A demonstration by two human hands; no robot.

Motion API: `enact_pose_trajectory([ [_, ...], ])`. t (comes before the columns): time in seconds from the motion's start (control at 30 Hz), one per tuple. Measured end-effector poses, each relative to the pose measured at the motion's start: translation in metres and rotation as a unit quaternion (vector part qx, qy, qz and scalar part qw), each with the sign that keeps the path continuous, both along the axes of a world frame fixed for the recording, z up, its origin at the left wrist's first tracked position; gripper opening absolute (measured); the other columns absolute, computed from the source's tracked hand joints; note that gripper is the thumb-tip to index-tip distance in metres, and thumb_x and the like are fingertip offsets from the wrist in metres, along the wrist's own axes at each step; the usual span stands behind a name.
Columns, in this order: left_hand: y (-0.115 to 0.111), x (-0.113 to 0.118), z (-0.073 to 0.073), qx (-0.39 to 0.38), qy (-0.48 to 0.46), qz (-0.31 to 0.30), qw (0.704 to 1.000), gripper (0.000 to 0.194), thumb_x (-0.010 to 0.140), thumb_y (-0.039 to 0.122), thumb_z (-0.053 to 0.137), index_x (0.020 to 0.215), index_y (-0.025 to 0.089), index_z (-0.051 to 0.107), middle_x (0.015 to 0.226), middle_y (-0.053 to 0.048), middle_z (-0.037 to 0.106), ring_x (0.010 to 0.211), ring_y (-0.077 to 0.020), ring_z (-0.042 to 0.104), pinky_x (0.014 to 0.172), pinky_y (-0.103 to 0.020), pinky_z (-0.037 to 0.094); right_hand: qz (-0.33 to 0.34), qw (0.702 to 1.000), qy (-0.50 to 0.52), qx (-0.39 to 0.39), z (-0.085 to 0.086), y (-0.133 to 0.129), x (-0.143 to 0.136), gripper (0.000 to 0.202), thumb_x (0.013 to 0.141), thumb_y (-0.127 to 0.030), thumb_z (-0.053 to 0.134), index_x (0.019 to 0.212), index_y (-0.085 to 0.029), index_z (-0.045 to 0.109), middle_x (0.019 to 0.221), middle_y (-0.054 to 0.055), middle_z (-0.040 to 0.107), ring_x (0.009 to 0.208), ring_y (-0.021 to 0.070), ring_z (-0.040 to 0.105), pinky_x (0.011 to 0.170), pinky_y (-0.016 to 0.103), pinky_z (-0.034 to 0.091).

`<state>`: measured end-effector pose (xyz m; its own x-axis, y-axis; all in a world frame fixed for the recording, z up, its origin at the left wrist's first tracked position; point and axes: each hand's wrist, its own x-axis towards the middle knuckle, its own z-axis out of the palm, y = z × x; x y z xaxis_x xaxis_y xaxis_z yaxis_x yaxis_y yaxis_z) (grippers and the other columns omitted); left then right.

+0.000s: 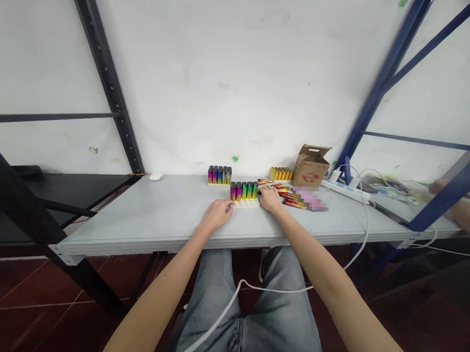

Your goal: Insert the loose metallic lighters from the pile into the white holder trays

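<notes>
Shiny purple, gold and green cylinders with black tops [243, 191], which look like lighters, stand in rows in a white holder [249, 203] on the table. At the holder's left front corner is my left hand [216, 214], its fingers curled and closed around something small and dark that I cannot make out. My right hand [270, 199] lies at the holder's right end, fingers bent down beside a loose pile of red and gold sticks or lighters [291, 202]. Its fingertips are partly hidden, and what they grip is unclear.
Behind stands a second block of coloured cylinders [220, 175]. Farther right are a yellow-topped block [281, 173], an open cardboard box [311, 166] and a power strip [347, 190] with white cables. A white case [156, 177] lies left. Another person's hand [465, 207] shows far right.
</notes>
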<state>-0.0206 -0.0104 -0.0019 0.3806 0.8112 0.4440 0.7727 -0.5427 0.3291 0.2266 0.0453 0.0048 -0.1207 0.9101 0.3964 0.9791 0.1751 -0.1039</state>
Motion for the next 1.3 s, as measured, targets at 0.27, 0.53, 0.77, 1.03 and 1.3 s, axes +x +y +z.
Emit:
enact_pose_trajectory([
  [0.27,0.004,-0.002,-0.003,0.008,-0.016,-0.010,1.000,0.030,0.089,0.022,0.049,0.112,0.020,0.068,0.117,-0.006,0.070,0.112,-0.0253,0.060,0.101,-0.036,0.046,-0.004,0.997,0.064,0.041,-0.010,-0.042,0.005,0.063,0.070,0.002,0.048,0.127,-0.020,0.060,0.133,0.007,0.060,0.126,0.0235,0.048,0.104,0.035,0.034],
  [0.53,0.006,-0.001,-0.004,0.006,-0.012,-0.006,1.000,0.031,0.088,0.022,0.050,0.113,0.021,0.069,0.118,-0.006,0.069,0.112,-0.0239,0.061,0.102,-0.035,0.046,-0.022,0.996,0.087,0.015,-0.010,-0.043,0.004,0.037,0.085,-0.012,0.045,0.109,-0.022,0.071,0.128,0.006,0.063,0.133,0.0265,0.041,0.106,0.041,0.033],
  [0.77,0.003,-0.001,-0.002,0.002,-0.020,-0.013,1.000,0.031,0.090,0.025,0.048,0.113,0.019,0.068,0.117,-0.007,0.069,0.112,-0.0258,0.061,0.100,-0.038,0.047,-0.081,0.992,0.096,0.033,-0.009,-0.047,0.004,0.026,0.088,-0.030,0.053,0.099,-0.016,0.070,0.120,0.014,0.064,0.122,0.0290,0.049,0.102,0.040,0.035],
  [1.03,0.001,-0.001,0.000,-0.004,-0.024,-0.011,1.000,0.031,0.089,0.025,0.049,0.113,0.020,0.069,0.118,-0.007,0.069,0.113,-0.0252,0.060,0.101,-0.036,0.046,-0.012,0.952,0.300,0.050,-0.012,-0.042,0.010,0.033,0.098,-0.031,0.032,0.119,-0.015,0.052,0.103,0.012,0.068,0.094,0.0234,0.064,0.085,0.035,0.045],
  [1.3,0.000,-0.001,0.000,0.004,-0.021,-0.009,1.000,0.031,0.089,0.024,0.049,0.112,0.020,0.069,0.117,-0.006,0.070,0.112,-0.0257,0.061,0.099,-0.036,0.047,0.048,0.723,0.688,0.032,-0.007,-0.040,0.024,0.045,0.090,-0.059,0.037,0.083,-0.019,0.056,0.061,-0.004,0.047,0.045,0.0089,0.041,0.041,0.020,0.033],
])
